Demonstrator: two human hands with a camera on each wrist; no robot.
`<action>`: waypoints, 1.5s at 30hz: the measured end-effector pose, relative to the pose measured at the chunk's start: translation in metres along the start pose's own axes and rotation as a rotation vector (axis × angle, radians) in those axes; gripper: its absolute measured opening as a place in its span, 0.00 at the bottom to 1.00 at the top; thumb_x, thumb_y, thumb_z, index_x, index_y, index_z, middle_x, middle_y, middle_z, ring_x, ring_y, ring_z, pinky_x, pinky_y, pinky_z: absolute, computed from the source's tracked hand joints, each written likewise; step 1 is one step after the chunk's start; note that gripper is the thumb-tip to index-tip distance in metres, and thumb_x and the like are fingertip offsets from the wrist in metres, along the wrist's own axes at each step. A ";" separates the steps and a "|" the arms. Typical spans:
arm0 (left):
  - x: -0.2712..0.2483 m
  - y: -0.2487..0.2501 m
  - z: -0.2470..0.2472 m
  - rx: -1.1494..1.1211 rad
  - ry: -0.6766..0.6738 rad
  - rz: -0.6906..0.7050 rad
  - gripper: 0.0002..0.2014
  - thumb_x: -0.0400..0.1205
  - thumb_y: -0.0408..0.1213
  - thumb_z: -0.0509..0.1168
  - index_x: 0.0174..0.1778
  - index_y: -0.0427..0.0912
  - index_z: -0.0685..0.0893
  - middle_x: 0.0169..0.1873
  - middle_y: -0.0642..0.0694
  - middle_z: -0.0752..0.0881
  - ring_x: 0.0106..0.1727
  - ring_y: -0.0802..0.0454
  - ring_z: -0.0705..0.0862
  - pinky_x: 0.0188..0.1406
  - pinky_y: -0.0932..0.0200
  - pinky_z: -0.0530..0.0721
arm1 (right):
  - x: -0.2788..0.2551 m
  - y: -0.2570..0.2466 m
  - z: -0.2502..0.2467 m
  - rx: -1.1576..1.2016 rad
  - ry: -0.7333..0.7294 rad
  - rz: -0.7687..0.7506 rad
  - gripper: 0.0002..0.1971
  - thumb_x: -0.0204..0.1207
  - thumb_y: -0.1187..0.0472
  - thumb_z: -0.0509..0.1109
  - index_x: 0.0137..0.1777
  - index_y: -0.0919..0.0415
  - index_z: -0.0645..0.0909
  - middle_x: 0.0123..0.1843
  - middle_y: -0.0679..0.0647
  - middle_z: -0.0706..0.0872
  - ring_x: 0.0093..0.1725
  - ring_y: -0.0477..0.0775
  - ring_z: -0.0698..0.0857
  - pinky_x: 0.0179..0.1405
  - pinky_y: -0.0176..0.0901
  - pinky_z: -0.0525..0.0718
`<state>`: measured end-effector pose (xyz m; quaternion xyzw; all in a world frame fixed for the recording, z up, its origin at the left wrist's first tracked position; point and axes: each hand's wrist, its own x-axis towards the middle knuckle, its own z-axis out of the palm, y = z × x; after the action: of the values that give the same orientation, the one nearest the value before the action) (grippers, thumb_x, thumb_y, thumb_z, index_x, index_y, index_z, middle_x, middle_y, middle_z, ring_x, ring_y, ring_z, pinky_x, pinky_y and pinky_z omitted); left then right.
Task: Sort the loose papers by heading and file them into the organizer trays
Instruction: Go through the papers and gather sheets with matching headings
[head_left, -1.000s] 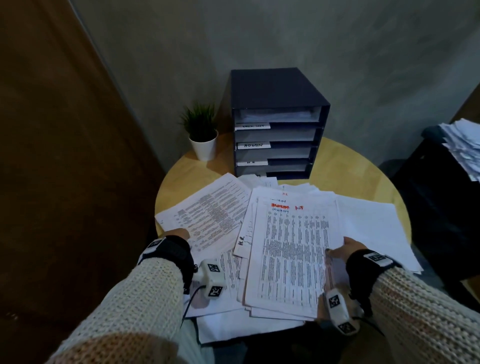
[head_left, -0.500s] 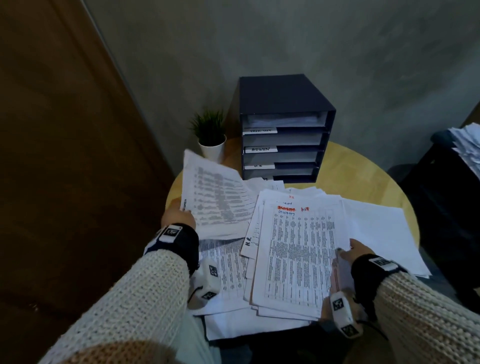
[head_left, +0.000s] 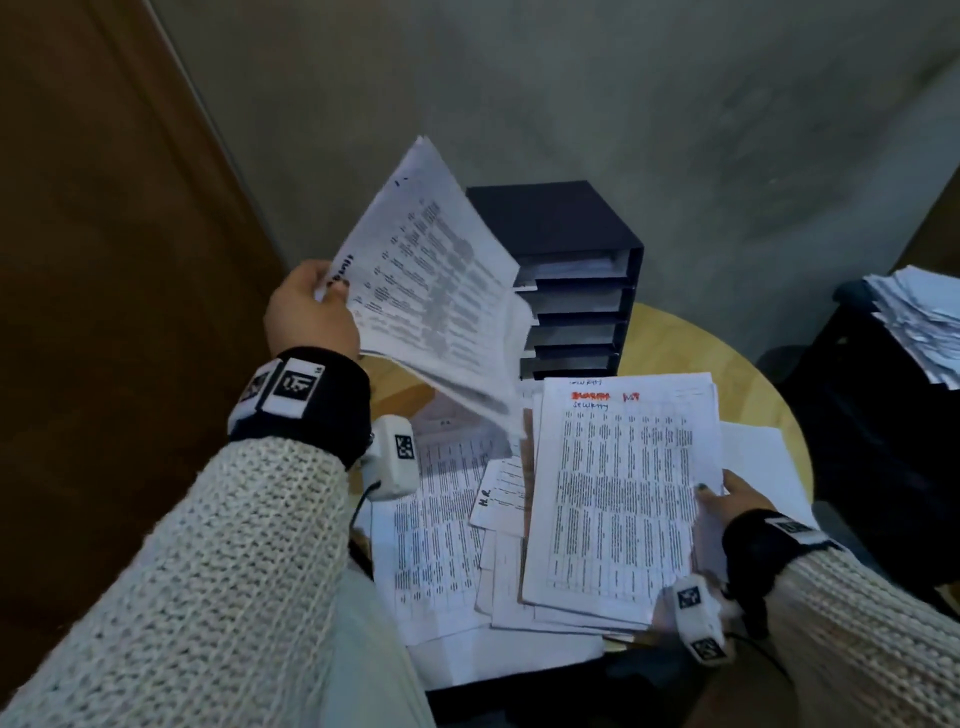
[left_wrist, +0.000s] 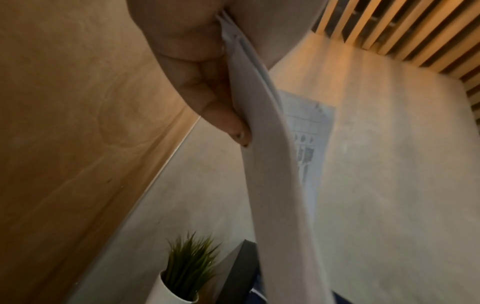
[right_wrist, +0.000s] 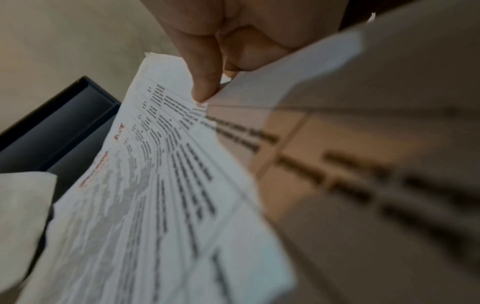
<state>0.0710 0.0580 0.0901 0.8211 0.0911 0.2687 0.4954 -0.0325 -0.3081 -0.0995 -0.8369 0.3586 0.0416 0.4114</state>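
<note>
Your left hand (head_left: 310, 310) holds a sheaf of printed papers (head_left: 431, 291) raised above the round wooden table (head_left: 748, 384), thumb on the printed face and fingers curled behind, pinching it at its left edge. The sheaf tilts up and away from you; its far corner stands against the grey wall (head_left: 571, 93), and its lower right edge droops in front of the dark organizer (head_left: 566, 260), covering the left ends of the trays. From the left wrist view the sheets bow downward past the fingertips (left_wrist: 239, 131), with the potted plant (left_wrist: 187, 267) below.

Your right hand (head_left: 727, 499) pinches the right edge of the stack with the red heading (head_left: 618, 499), thumb on top and fingers underneath. That stack lies over the loose papers (head_left: 441, 540) spread across the table, some hanging past the near rim. To the right of the organizer the tabletop shows bare wood. To the left stands a brown wooden panel (head_left: 93, 260).

Your left forearm reaches forward and up, wrist well above the table; your right wrist sits low at the near right edge.

Half a second ago the left sheaf was only just clear of the table beside the plant; it is now much higher and hides the plant in the head view. The right hand has kept its place on the stack.
</note>
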 end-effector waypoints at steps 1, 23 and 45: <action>0.003 0.002 0.000 -0.016 0.002 0.002 0.10 0.84 0.36 0.60 0.58 0.44 0.83 0.51 0.43 0.86 0.50 0.44 0.82 0.43 0.62 0.76 | 0.001 0.002 -0.003 0.018 -0.006 -0.007 0.19 0.85 0.60 0.59 0.74 0.62 0.72 0.71 0.63 0.79 0.66 0.65 0.80 0.61 0.48 0.75; -0.051 -0.121 0.086 0.222 -0.612 -0.269 0.17 0.84 0.30 0.57 0.69 0.39 0.78 0.65 0.40 0.82 0.64 0.41 0.80 0.55 0.62 0.72 | 0.031 0.001 0.012 0.306 -0.106 0.097 0.25 0.84 0.60 0.62 0.80 0.62 0.64 0.80 0.59 0.69 0.75 0.64 0.72 0.72 0.52 0.70; -0.047 -0.171 0.072 0.774 -0.877 -0.612 0.20 0.87 0.36 0.51 0.74 0.31 0.70 0.66 0.37 0.76 0.59 0.47 0.76 0.57 0.60 0.74 | 0.048 0.008 0.042 -0.150 -0.213 0.171 0.32 0.77 0.53 0.71 0.77 0.67 0.68 0.77 0.61 0.73 0.75 0.63 0.74 0.78 0.53 0.69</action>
<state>0.0893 0.0676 -0.0999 0.9101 0.2002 -0.2961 0.2095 0.0077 -0.3088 -0.1497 -0.8225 0.3788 0.1917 0.3785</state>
